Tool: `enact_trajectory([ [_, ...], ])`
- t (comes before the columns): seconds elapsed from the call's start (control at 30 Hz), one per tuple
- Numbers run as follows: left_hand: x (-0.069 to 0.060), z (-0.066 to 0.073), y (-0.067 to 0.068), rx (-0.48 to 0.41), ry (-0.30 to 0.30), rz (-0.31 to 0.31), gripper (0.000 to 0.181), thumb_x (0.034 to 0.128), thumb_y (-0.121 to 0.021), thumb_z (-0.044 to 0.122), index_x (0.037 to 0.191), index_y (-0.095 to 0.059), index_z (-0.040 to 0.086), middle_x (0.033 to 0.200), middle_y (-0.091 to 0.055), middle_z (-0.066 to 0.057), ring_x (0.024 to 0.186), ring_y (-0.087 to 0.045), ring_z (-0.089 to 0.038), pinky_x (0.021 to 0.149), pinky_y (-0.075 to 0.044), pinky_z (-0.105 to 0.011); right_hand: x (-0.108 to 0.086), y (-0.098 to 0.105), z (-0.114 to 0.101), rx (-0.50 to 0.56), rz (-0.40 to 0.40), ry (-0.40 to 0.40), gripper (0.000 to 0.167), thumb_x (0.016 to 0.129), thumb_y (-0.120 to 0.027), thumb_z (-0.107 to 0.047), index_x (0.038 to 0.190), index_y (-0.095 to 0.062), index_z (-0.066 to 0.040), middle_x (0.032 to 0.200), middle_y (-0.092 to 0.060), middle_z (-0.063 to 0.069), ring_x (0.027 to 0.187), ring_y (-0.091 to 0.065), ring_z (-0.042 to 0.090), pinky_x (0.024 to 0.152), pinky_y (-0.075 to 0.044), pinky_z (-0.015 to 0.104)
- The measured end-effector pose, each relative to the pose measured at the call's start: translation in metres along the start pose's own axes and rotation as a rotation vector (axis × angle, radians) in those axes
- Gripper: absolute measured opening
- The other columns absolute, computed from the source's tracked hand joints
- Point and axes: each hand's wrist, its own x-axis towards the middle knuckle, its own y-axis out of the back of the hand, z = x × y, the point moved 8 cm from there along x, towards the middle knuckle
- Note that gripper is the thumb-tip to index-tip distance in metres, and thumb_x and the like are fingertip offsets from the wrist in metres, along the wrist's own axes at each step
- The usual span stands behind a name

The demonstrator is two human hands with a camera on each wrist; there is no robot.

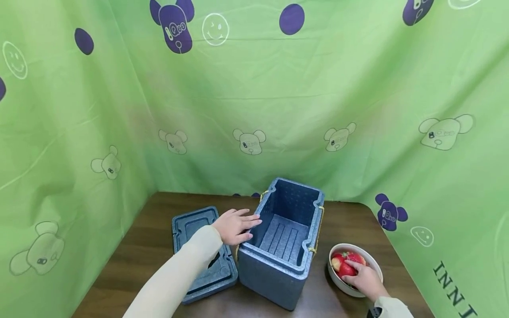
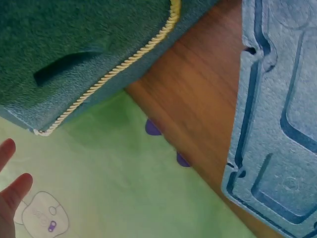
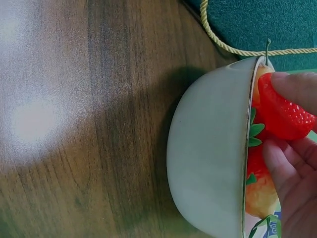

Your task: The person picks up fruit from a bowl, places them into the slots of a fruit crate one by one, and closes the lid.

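A dark blue foam box (image 1: 266,280) stands lidless on the table, its inside bare. My left hand (image 1: 234,227) rests on the box's left rim with fingers extended; only two of its fingertips show in the left wrist view. To the right of the box is a white bowl (image 3: 210,148) of strawberries and yellowish fruit (image 3: 262,196). Reaching into this bowl, my right hand (image 1: 367,280) pinches a red strawberry (image 3: 285,111) between thumb and fingers at the rim. Other strawberries with green leaves (image 3: 255,131) lie beneath it, partly hidden.
The box's blue foam lid (image 1: 195,221) lies flat on the wooden table (image 1: 159,234), left of the box and partly under my left sleeve. Yellow rope handles (image 2: 116,72) hang on the box's sides. A green printed cloth (image 1: 246,88) surrounds the table's back and sides.
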Motion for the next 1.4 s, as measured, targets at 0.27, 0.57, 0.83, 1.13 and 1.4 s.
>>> enact_trajectory([
  [0.27, 0.003, 0.007, -0.003, -0.076, -0.133, -0.021, 0.048, 0.0991, -0.037, 0.02, 0.142, -0.042, -0.001, 0.147, -0.042, -0.014, 0.138, -0.033, -0.029, 0.112, -0.028, -0.039, 0.001, 0.006, 0.002, 0.037, 0.009, -0.038, 0.054, 0.07, -0.076, -0.011, 0.112, -0.059, 0.019, 0.083, -0.069, 0.022, 0.077, -0.062, 0.026, 0.073, -0.05, 0.038],
  [0.57, 0.003, 0.013, -0.001, 0.052, -0.192, -0.052, 0.047, 0.0994, -0.039, 0.02, 0.141, -0.044, -0.001, 0.146, -0.043, -0.013, 0.138, -0.036, -0.025, 0.111, -0.03, -0.04, -0.003, 0.005, 0.0, 0.028, 0.023, -0.037, 0.055, 0.07, -0.077, -0.013, 0.113, -0.061, 0.016, 0.089, -0.069, 0.026, 0.086, -0.063, 0.031, 0.079, -0.05, 0.04],
  [0.83, 0.006, 0.013, -0.003, 0.075, -0.158, -0.071, 0.048, 0.1002, -0.038, 0.023, 0.143, -0.043, 0.002, 0.148, -0.042, -0.01, 0.139, -0.034, -0.021, 0.112, -0.028, -0.041, 0.002, 0.015, 0.001, 0.035, -0.001, -0.035, 0.054, 0.072, -0.077, -0.013, 0.114, -0.059, 0.017, 0.092, -0.067, 0.028, 0.087, -0.062, 0.036, 0.078, -0.05, 0.045],
  [1.13, 0.004, 0.012, -0.006, 0.106, -0.158, -0.05, 0.047, 0.1008, -0.036, 0.024, 0.143, -0.044, 0.004, 0.147, -0.044, -0.008, 0.138, -0.036, -0.02, 0.112, -0.028, -0.044, 0.013, 0.038, -0.003, 0.08, -0.02, -0.071, 0.059, 0.077, -0.075, -0.017, 0.123, -0.054, 0.014, 0.095, -0.064, 0.03, 0.087, -0.062, 0.037, 0.075, -0.05, 0.045],
  [1.4, 0.005, 0.014, -0.006, 0.134, -0.183, -0.046, 0.046, 0.1008, -0.036, 0.022, 0.141, -0.046, 0.003, 0.146, -0.045, -0.009, 0.137, -0.036, -0.02, 0.112, -0.026, -0.044, 0.025, 0.052, -0.018, 0.082, 0.0, -0.045, 0.057, 0.078, -0.074, -0.015, 0.125, -0.055, 0.012, 0.101, -0.064, 0.031, 0.088, -0.062, 0.036, 0.076, -0.052, 0.047],
])
